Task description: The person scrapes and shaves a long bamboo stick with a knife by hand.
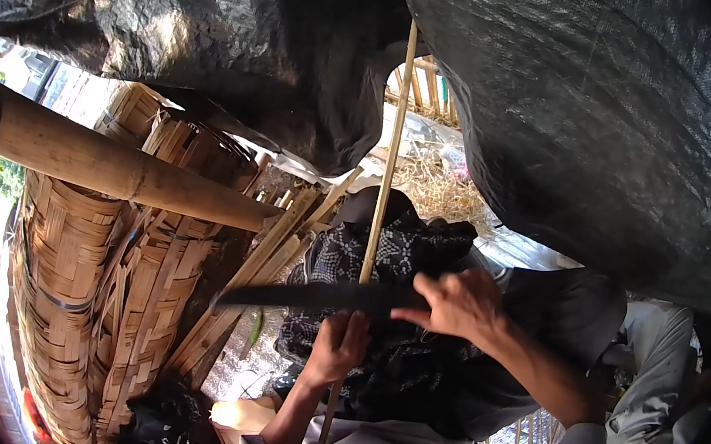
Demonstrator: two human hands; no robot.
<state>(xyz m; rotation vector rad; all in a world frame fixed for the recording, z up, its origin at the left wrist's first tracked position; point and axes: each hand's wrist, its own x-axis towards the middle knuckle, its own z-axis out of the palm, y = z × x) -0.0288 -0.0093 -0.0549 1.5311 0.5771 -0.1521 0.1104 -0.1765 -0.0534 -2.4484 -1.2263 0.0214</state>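
Note:
My right hand (462,304) is closed around the handle end of a machete (303,293), whose long dark blade points left. The blade lies across a long thin bamboo strip (389,156) and appears to touch it. Just below the blade, my left hand (337,348) has its fingers wrapped round the strip. The strip runs nearly upright, from the tarp opening down to my lap. Under both hands is a black patterned cloth (396,249) over my legs. The machete's handle is mostly hidden by my right hand.
Rolled woven bamboo mats (58,293) stand on the left, with split bamboo pieces (279,235) beside them. A thick bamboo pole (133,172) juts in from the left. Black tarp (595,118) hangs overhead. At the right is a grey-trousered leg (656,370). Straw (434,189) lies ahead.

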